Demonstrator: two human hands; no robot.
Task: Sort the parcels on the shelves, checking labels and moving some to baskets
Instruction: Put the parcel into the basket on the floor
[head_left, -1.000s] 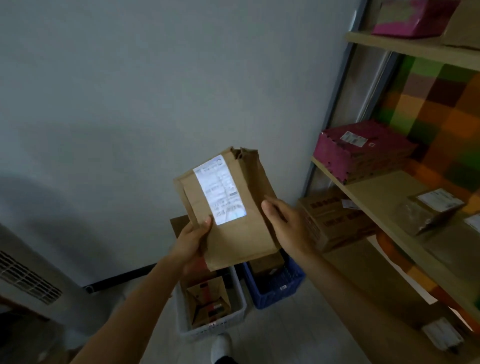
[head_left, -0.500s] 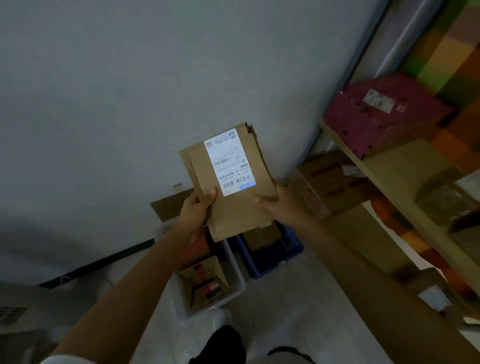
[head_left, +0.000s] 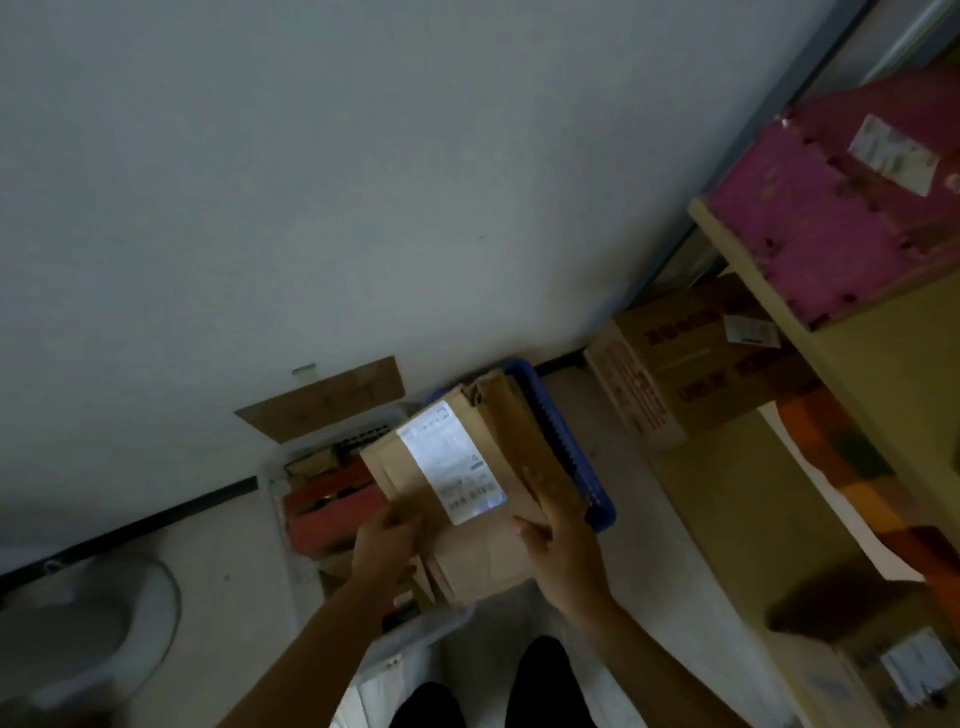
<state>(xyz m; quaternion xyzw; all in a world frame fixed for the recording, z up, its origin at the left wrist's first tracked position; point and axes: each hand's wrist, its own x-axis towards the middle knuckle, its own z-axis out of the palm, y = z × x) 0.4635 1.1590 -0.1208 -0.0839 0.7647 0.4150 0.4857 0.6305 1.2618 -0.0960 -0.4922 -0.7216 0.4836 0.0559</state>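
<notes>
A brown paper parcel (head_left: 470, 540) is held just below the middle of the view, toward six o'clock, its white label (head_left: 451, 461) facing up and its folded top pointing to twelve. The left hand (head_left: 387, 545) grips the parcel's edge at about eight o'clock, thumb on the face and fingers curled under. The right hand (head_left: 558, 540) clamps the opposite edge at about four o'clock, thumb laid on the paper. The parcel hangs over two baskets on the floor: a white basket (head_left: 278, 483) at its nine o'clock, with a red box (head_left: 332, 512) in it, and a blue basket (head_left: 571, 457) at its two o'clock. Whether it touches either cannot be told. A pink box (head_left: 831, 223) lies on the shelf (head_left: 872, 374) at two o'clock.
</notes>
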